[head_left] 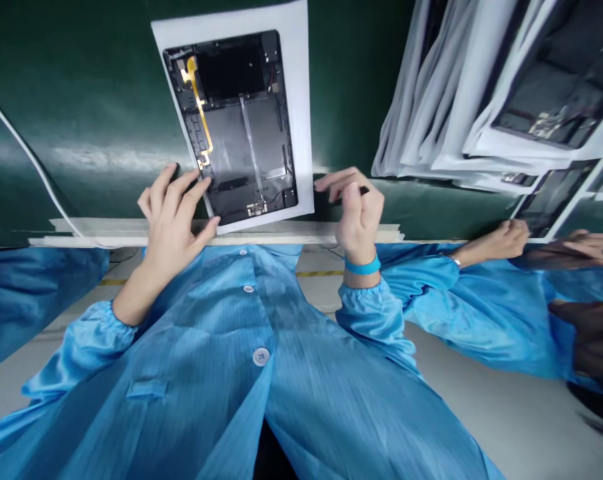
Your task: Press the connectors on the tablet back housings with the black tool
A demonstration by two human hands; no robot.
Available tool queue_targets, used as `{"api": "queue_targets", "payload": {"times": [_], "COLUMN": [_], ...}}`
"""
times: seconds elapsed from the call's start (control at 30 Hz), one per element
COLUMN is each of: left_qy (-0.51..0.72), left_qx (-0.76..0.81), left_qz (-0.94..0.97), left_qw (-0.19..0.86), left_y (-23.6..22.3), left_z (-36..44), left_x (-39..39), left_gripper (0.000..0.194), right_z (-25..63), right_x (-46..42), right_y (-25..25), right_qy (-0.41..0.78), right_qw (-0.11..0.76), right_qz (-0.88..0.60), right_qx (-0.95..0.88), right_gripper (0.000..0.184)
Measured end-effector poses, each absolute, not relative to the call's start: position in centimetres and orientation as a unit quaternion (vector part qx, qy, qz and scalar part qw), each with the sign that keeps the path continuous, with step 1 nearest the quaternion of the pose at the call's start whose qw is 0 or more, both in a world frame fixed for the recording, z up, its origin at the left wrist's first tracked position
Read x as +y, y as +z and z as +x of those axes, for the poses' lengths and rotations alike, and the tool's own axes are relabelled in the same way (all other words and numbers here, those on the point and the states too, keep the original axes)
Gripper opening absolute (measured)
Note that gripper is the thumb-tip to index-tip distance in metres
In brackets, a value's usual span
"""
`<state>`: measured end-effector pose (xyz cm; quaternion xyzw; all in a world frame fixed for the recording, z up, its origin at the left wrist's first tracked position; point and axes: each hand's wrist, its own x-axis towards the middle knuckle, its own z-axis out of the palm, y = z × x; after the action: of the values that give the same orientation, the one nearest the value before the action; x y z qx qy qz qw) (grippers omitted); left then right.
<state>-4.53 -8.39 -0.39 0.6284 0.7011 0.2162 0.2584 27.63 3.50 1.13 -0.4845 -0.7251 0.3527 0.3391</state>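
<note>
Left hand point(174, 217) sits on the lower-left corner of an opened tablet point(231, 127), fingers spread and pressing on the edge, not clamped; looks like it's there to stop the unit sliding or turning. Tablet lies flat, tilted a bit on the bench, interior up, on a white sheet point(302, 107) that seems to keep it off a green mat point(81, 133). Its lower edge is near the taped front edge of the bench point(206, 233), so I can reach it with both hands. Inside: a yellow flex cable point(199, 107) runs down the left side, and a clear strip point(249, 143) crosses the dark centre panel. Right hand point(356, 217), blue wrist strap point(362, 265) on, is just beside the sheet and off the tablet. Thumb and fingers are pinched on a small dark tool point(364, 191), mostly hidden by the fingers, so I can't tell what kind. Holding it clear leaves the interior in view. Other tablets on white sheets point(501, 87) are stacked well off to the right, out of the work area. A co-worker's hand point(511, 240) and blue sleeve point(431, 313) are further right, near that stack.
</note>
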Motion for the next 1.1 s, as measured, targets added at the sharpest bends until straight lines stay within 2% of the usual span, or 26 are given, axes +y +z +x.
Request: {"api": "queue_targets", "payload": {"times": [0.13, 0.37, 0.47, 0.7, 0.87, 1.1], "left_qy": [0.22, 0.247, 0.245, 0.173, 0.172, 0.144], "left_qx": [0.676, 0.488, 0.463, 0.446, 0.433, 0.448], "left_qz": [0.674, 0.82, 0.84, 0.873, 0.88, 0.874], "left_qw": [0.201, 0.169, 0.14, 0.091, 0.095, 0.118], "left_y": [0.2, -1.1, -1.4, -1.2, -1.6, -1.9], "left_z": [-4.2, -1.9, -1.3, -0.7, -1.0, -1.6], "left_x": [-8.6, -6.9, -6.0, -4.3, -3.6, -3.9], "left_gripper": [0.067, 0.035, 0.029, 0.031, 0.035, 0.045], "right_z": [25.9, 24.9, 25.4, 25.1, 24.9, 24.8], "right_x": [4.0, 3.8, 3.6, 3.7, 3.8, 3.7], "right_y": [0.7, -2.4, -2.9, -3.1, -3.3, -3.2], "right_qy": [0.35, 0.425, 0.426, 0.38, 0.366, 0.364], "right_qw": [0.401, 0.341, 0.329, 0.317, 0.328, 0.344], "right_qz": [-0.48, -0.462, -0.446, -0.4, -0.379, -0.379], "right_qx": [-0.697, -0.699, -0.715, -0.771, -0.784, -0.778], "right_gripper": [0.057, 0.061, 0.061, 0.053, 0.043, 0.041]}}
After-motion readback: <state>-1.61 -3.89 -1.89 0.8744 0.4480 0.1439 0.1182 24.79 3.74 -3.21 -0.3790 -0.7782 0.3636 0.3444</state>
